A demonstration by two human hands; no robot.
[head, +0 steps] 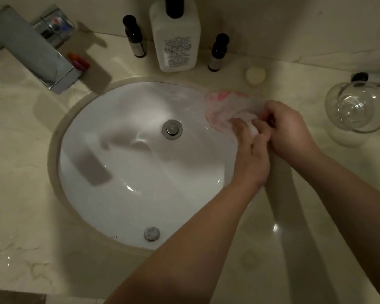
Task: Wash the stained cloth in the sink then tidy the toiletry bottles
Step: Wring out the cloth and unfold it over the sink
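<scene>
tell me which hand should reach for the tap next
Left, probably. Both hands grip the cloth at the sink's right rim, but the left hand sits nearer the tap.

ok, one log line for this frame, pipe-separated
phase: washing | left hand and right hand: both grip cloth | cloth: pink-stained, at right rim of sink | tap: no water visible | bottles: untouched

Single head-worn wide-angle view. It looked steeply down, from close above, onto the oval white ceramic sink basin (123, 194) set in a cream marble counter (20, 216). The chrome block-shaped faucet (33, 49) sat upper left; the wall edge ran along the top. Both forearms entered from the lower right. Straight lines bowed at the frame margins.
</scene>
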